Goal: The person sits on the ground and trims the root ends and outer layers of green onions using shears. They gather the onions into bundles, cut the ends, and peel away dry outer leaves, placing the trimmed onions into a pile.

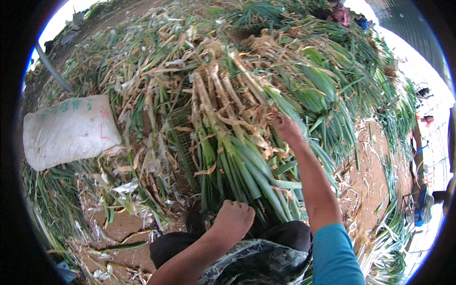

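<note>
A heap of long green onions point(228, 142) lies before me, roots pointing away and green leaves towards my knees, with dry brown outer leaves among the stalks. My right hand point(286, 126) reaches to the heap's right side, its fingers at a stalk among the dry leaves; whether they grip it is hidden. Low over the leaf ends, just above my lap, my left hand point(235, 217) has its fingers curled, and nothing is seen in it. Behind, to the right, another pile of green onions point(317, 82) lies with its roots up.
On the left a white woven sack point(71, 130) with writing rests on the leaves. Peeled leaf waste point(149, 71) spreads behind and to the left. Bare brown soil point(367, 171) shows at the right, near white-stalked green onions point(377, 253). A metal pole point(53, 67) slants at the upper left.
</note>
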